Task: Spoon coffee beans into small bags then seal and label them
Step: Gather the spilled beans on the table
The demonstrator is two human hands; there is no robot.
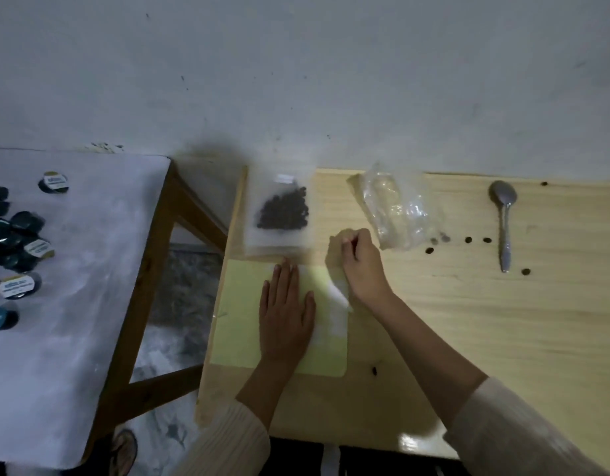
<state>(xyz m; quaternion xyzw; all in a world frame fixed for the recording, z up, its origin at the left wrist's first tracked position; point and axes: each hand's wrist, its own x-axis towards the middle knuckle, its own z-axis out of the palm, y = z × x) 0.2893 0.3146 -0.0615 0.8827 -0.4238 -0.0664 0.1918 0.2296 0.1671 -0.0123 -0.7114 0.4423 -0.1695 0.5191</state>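
A small frosted bag holding dark coffee beans lies flat at the table's back left. In front of it lies a pale yellow label sheet. My left hand presses flat on that sheet with straight fingers. My right hand is raised just right of the sheet, its fingers pinching a white label strip that peels up from the sheet. A crumpled clear plastic bag lies right of my right hand. A metal spoon rests further right, untouched.
Several loose beans lie scattered between the clear bag and the spoon, one more near the sheet's front corner. A second table with a white top stands to the left, carrying several dark round capsules. A wall runs behind.
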